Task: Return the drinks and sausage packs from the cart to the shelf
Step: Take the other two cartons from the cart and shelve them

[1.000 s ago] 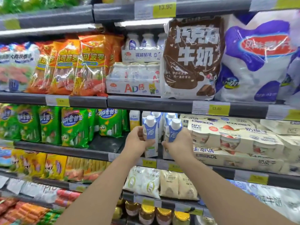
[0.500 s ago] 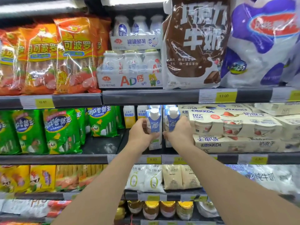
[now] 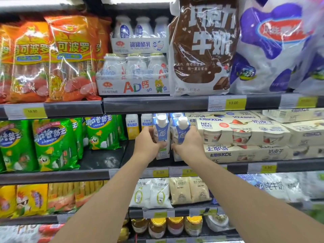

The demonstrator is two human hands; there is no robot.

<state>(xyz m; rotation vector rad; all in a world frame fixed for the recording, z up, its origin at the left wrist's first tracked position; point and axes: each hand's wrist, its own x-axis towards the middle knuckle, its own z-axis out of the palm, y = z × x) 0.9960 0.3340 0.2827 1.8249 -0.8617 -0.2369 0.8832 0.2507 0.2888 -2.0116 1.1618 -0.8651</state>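
Reaching forward with both arms outstretched, the left hand (image 3: pixel 148 143) clasps one blue-and-white drink carton (image 3: pixel 162 135) and the right hand (image 3: pixel 190 143) another carton (image 3: pixel 181 132), apparently resting upright on the shelf (image 3: pixel 175 164).

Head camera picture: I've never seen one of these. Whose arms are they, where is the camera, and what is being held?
There is no machine here. A person wears a camera on the head, so you look forward and down along their own bare arms at a shop shelf. The left hand grips one blue-and-white drink carton, and the right hand grips a second carton, side by side on the middle shelf. Left of them stand green sausage packs; right are yoghurt multipacks. Orange sausage packs sit above.
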